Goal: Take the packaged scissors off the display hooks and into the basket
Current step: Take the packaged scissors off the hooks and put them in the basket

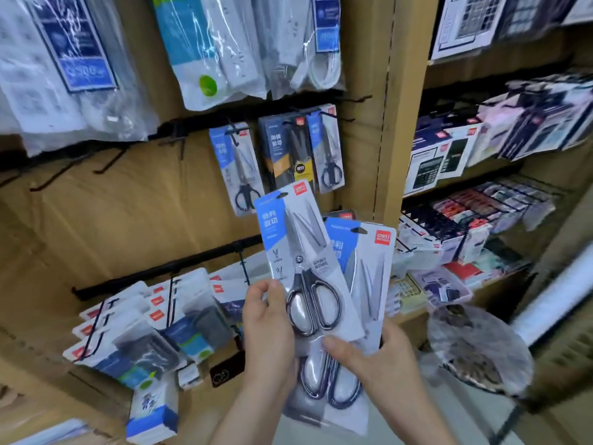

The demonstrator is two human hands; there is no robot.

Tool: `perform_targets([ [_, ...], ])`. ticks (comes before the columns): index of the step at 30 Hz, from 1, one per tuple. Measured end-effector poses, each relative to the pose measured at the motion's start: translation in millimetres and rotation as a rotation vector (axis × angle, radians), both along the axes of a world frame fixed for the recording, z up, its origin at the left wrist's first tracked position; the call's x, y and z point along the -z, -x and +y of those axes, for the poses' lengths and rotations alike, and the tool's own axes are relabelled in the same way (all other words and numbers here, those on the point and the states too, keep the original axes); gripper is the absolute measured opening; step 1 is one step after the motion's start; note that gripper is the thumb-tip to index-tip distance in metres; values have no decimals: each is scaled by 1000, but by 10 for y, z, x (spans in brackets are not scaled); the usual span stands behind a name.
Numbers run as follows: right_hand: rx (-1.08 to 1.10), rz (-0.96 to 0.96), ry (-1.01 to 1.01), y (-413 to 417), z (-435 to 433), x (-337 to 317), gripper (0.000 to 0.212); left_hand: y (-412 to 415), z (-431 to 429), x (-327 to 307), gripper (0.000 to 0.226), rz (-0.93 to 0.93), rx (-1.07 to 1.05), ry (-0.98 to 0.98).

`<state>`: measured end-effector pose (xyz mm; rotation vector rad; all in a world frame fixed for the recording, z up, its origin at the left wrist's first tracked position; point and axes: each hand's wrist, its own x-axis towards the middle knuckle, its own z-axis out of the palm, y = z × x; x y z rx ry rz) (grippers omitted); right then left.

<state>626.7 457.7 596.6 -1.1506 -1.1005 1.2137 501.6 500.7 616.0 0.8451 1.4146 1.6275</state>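
Packaged scissors (308,284) branded "deli" gripped in both hands (268,329).

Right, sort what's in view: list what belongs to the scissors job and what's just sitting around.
Job: held scissors packs, left hand, right hand, hanging scissors packs.

Sitting around: calculators, bagged power strips, packs on lower hooks.

Three scissors packs (239,168) hang on hooks (231,131), at least two more in two hands (268,332).
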Motion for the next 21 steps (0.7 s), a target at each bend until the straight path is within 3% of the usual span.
perform_targets([
  [4, 74, -36, 34, -185, 334, 67, 58, -29, 408, -16, 18, 36, 102, -11],
  [8, 118, -138, 54, -339, 735, -12, 38, 239, 880, -70, 16, 79, 127, -41],
  [17, 107, -250, -17, -66, 1551, -173, 49, 954, 1377, 6, 33, 179, -45, -100],
  [21, 22, -259, -27, 77, 1762, -223, 47, 1010, 1474, 47, 25, 153, -89, -111],
])
